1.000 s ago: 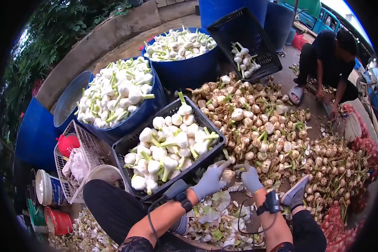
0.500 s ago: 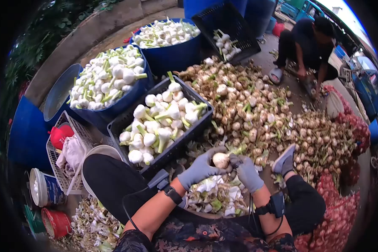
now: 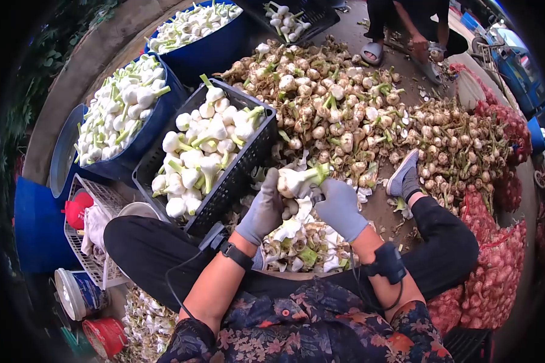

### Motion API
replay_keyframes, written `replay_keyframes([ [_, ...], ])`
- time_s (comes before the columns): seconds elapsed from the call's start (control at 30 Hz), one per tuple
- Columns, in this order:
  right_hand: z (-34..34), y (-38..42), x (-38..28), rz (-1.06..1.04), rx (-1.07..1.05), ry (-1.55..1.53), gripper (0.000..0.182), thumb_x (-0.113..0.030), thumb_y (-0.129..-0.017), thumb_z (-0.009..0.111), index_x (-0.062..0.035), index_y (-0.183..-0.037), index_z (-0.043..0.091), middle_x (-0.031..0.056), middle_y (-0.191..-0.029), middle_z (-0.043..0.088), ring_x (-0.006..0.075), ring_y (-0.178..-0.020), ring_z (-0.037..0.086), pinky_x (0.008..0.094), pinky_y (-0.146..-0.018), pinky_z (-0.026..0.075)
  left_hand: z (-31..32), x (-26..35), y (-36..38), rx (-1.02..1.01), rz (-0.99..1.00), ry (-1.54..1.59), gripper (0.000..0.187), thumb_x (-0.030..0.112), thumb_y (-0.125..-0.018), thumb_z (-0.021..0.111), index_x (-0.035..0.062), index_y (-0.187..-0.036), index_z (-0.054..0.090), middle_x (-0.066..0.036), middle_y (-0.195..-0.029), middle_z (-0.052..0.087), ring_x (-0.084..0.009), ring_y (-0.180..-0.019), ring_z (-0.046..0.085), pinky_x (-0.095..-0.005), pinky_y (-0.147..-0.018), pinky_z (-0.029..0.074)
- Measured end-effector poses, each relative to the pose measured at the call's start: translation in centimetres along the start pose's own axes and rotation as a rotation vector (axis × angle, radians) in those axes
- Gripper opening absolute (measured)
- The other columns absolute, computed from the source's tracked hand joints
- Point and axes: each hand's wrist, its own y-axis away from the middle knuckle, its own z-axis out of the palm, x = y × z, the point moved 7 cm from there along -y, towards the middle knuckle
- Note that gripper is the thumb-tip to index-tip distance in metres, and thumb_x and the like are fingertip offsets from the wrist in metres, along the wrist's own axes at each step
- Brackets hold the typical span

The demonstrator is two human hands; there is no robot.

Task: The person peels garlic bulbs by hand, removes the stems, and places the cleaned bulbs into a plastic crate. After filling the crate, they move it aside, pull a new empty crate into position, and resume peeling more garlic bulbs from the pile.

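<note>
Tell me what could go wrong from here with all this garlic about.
The garlic bulb could slip from the gloved left hand and drop among the loose peelings below.

A bulb might roll off the heaped black crate, as one bulb sits high at its far corner.

The right shoe is close beside the big garlic pile, so shifting that leg might scatter some bulbs.

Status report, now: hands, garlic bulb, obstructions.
Left hand holding garlic bulb. Right hand close at its green stem. Peelings below; no obstruction seen.
</note>
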Motion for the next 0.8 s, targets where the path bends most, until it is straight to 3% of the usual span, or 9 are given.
replay_keyframes([
  [0.07,1.7,-0.2,0.4,0.047,-0.124,0.039,0.030,-0.019,-0.083,0.068,0.0028,-0.102,0.061,0.0167,-0.081,0.067,0.0295,-0.070,0.066,0.0395,-0.066,0.051,0.1,-0.3,-0.1,0.079,-0.016,-0.169,0.081,0.075,-0.088,0.035,0.0102,-0.134,0.046,-0.004,-0.100,0.062,-0.0126,-0.061,0.058,-0.0199,-0.052,0.044],
  [0.2,3.5,0.2,1.2,0.190,-0.170,-1.376,0.017,-0.005,-0.093,0.057,0.0026,-0.108,0.060,0.0046,-0.092,0.067,0.0097,-0.080,0.059,0.0279,-0.071,0.050,-1.8,-1.7,0.1,0.140,-0.190,-0.428,0.080,0.073,-0.083,0.050,0.0077,-0.129,0.047,-0.004,-0.090,0.064,-0.0118,-0.066,0.063,-0.0202,-0.051,0.046],
  [0.27,5.3,0.4,2.5,0.418,-0.346,-1.324,0.013,-0.007,-0.091,0.059,0.0027,-0.099,0.063,0.0053,-0.085,0.067,0.0097,-0.077,0.059,0.0270,-0.068,0.049,-0.4,-0.1,0.5,0.197,-0.151,-0.805,0.070,0.067,-0.088,0.050,0.0058,-0.121,0.051,-0.003,-0.082,0.064,-0.0115,-0.063,0.063,-0.0215,-0.050,0.047],
  [0.4,6.4,1.2,3.1,0.585,-0.309,-1.138,0.019,-0.015,-0.090,0.063,0.0042,-0.092,0.064,0.0064,-0.079,0.066,0.0111,-0.065,0.059,0.0279,-0.059,0.048,-3.0,0.4,0.6,0.518,-0.187,-0.475,0.034,0.032,-0.096,0.056,0.0027,-0.115,0.053,-0.006,-0.087,0.064,-0.0120,-0.062,0.063,-0.0230,-0.052,0.052],
  [0.43,6.2,2.0,2.3,0.676,-0.305,-1.154,0.018,-0.014,-0.090,0.062,0.0039,-0.093,0.064,0.0067,-0.080,0.065,0.0108,-0.063,0.059,0.0285,-0.057,0.047,-4.5,1.1,0.3,0.510,0.074,-0.547,0.037,0.029,-0.098,0.053,-0.0007,-0.120,0.054,-0.008,-0.090,0.065,-0.0139,-0.066,0.065,-0.0238,-0.055,0.053],
  [0.57,6.4,1.8,1.6,0.418,-0.275,-0.807,0.023,-0.018,-0.090,0.063,0.0014,-0.103,0.063,0.0075,-0.085,0.066,0.0139,-0.067,0.061,0.0341,-0.063,0.051,-3.0,1.4,-0.3,0.381,0.223,-1.156,0.047,0.028,-0.090,0.067,-0.0021,-0.123,0.055,-0.010,-0.110,0.061,-0.0165,-0.095,0.059,-0.0270,-0.089,0.047],
  [0.6,6.4,1.9,1.0,0.357,-0.288,-0.944,0.022,-0.016,-0.089,0.063,0.0002,-0.103,0.064,0.0103,-0.085,0.068,0.0172,-0.070,0.063,0.0360,-0.065,0.051,-3.2,1.1,-0.3,0.346,0.180,-1.144,0.046,0.030,-0.085,0.073,-0.0020,-0.115,0.059,-0.007,-0.103,0.062,-0.0151,-0.088,0.061,-0.0263,-0.081,0.050],
  [0.7,7.0,1.7,2.7,0.282,-0.300,-0.776,0.027,-0.023,-0.088,0.062,-0.0009,-0.102,0.066,0.0151,-0.082,0.069,0.0257,-0.072,0.066,0.0389,-0.067,0.052,-4.6,0.4,0.3,0.504,0.024,-0.291,0.031,0.027,-0.090,0.068,-0.0015,-0.100,0.063,-0.005,-0.089,0.064,-0.0117,-0.079,0.063,-0.0253,-0.068,0.053],
  [0.8,5.5,0.4,3.9,0.389,-0.377,-0.265,0.037,-0.035,-0.086,0.059,-0.0010,-0.095,0.068,0.0197,-0.082,0.068,0.0339,-0.074,0.067,0.0431,-0.068,0.053,-2.9,1.6,0.5,0.298,-0.018,-0.188,0.031,0.031,-0.097,0.057,0.0019,-0.107,0.058,-0.011,-0.106,0.066,-0.0188,-0.094,0.066,-0.0313,-0.083,0.056],
])
